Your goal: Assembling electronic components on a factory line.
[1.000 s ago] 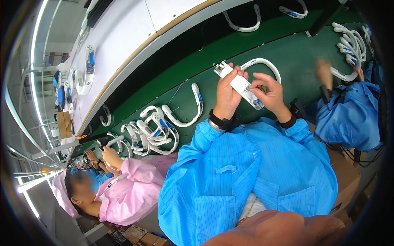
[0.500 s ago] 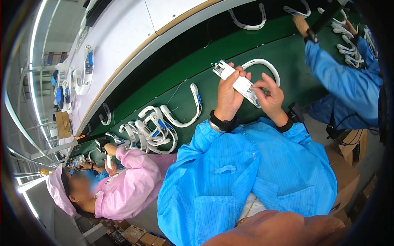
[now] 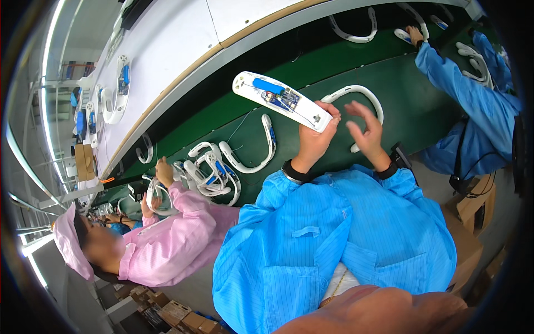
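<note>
My left hand (image 3: pixel 317 138) grips one end of a white neck fan housing (image 3: pixel 305 118), raised above the green bench. Its inner side faces up, showing a blue battery (image 3: pixel 268 86), thin wires and a blue circuit board (image 3: pixel 281 101). Just right of it, my right hand (image 3: pixel 367 132) is open, thumb and fingers apart, holding nothing. Behind both hands curves a slim white band (image 3: pixel 359 89); whether it joins the held housing is hidden. Left of my hands, a U-shaped neck fan part (image 3: pixel 245 167) with a blue battery lies on the bench.
Several white U-shaped parts (image 3: pixel 208 172) are heaped at the left. A co-worker in pink (image 3: pixel 172 239) works beside the heap, another in blue (image 3: pixel 467 94) at the right. A white shelf (image 3: pixel 167 67) runs above the bench. Cardboard boxes (image 3: pixel 467 245) stand at lower right.
My left hand has turned the housing over and swung it leftward, bringing the battery and board into view. My right hand has come off it and opened. Both co-workers' arms have shifted.
</note>
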Motion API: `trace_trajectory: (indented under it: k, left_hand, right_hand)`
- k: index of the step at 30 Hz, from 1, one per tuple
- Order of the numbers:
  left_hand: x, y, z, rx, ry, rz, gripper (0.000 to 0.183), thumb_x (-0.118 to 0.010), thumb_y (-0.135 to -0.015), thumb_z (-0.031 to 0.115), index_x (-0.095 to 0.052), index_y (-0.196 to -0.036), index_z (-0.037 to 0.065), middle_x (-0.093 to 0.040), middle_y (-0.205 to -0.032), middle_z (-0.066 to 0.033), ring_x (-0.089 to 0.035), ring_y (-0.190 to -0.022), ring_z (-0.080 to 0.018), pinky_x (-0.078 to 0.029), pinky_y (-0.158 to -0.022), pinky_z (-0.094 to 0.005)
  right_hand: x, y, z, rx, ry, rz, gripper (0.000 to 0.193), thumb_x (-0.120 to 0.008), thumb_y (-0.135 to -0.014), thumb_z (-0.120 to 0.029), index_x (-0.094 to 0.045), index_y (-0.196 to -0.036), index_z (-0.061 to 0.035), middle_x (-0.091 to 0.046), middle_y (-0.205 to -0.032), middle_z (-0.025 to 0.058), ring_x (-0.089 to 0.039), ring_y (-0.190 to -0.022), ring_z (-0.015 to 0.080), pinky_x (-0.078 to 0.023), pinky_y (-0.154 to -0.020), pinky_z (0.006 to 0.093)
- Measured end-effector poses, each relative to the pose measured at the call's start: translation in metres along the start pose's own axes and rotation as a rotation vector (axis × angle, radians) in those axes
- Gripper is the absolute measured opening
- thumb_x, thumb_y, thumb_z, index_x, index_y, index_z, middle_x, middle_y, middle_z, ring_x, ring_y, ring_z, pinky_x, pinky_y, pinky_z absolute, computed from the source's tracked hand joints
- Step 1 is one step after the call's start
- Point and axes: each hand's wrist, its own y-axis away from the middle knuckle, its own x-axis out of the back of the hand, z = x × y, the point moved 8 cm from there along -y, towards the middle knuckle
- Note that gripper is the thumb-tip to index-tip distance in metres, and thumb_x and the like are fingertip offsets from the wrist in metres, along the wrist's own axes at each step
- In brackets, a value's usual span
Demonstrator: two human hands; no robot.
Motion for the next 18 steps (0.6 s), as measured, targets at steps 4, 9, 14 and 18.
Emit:
trace_trajectory:
  k: [4,9,14,18]
  left_hand:
    - [0.007,0.001,0.008,-0.082,-0.212,0.037,0.032,-0.059,-0.080,-0.010,-0.047,-0.107,0.002,-0.057,-0.098,-0.0111,-0.059,-0.087,-0.0165,-0.050,-0.078,-0.0301]
    - [0.011,-0.005,0.007,-0.228,-0.478,0.003,0.029,-0.061,-0.078,-0.011,-0.049,-0.102,0.002,-0.057,-0.097,-0.0123,-0.058,-0.083,-0.0168,-0.049,-0.072,-0.0292]
    - [0.022,-0.013,0.005,-0.234,-0.563,0.041,0.019,-0.062,-0.079,-0.005,-0.056,-0.095,0.003,-0.059,-0.095,-0.0108,-0.059,-0.084,-0.0234,-0.047,-0.073,-0.0313]
    - [0.033,-0.020,0.001,-0.196,-0.741,0.016,0.019,-0.064,-0.080,-0.002,-0.057,-0.096,0.005,-0.060,-0.099,-0.0095,-0.059,-0.087,-0.0241,-0.048,-0.074,-0.0346]
  right_hand:
    - [0.019,-0.033,0.068,-0.177,0.023,0.158,0.042,-0.062,-0.078,0.002,-0.056,-0.120,-0.0005,-0.065,-0.108,0.0134,-0.063,-0.091,0.0195,-0.051,-0.078,0.0287]
    - [0.034,-0.104,0.157,-0.123,0.567,0.108,0.057,-0.069,-0.073,-0.003,-0.051,-0.128,-0.0070,-0.059,-0.118,0.0154,-0.057,-0.105,0.0304,-0.047,-0.090,0.0363]
    - [0.034,-0.172,0.262,-0.149,0.988,-0.025,0.083,-0.076,-0.066,-0.011,-0.035,-0.138,-0.0113,-0.039,-0.140,0.0157,-0.038,-0.128,0.0361,-0.043,-0.097,0.0478]
    - [0.020,-0.199,0.330,-0.320,1.119,-0.274,0.088,-0.076,-0.068,-0.015,-0.028,-0.142,-0.0164,-0.030,-0.146,0.0121,-0.026,-0.137,0.0341,-0.039,-0.091,0.0674]
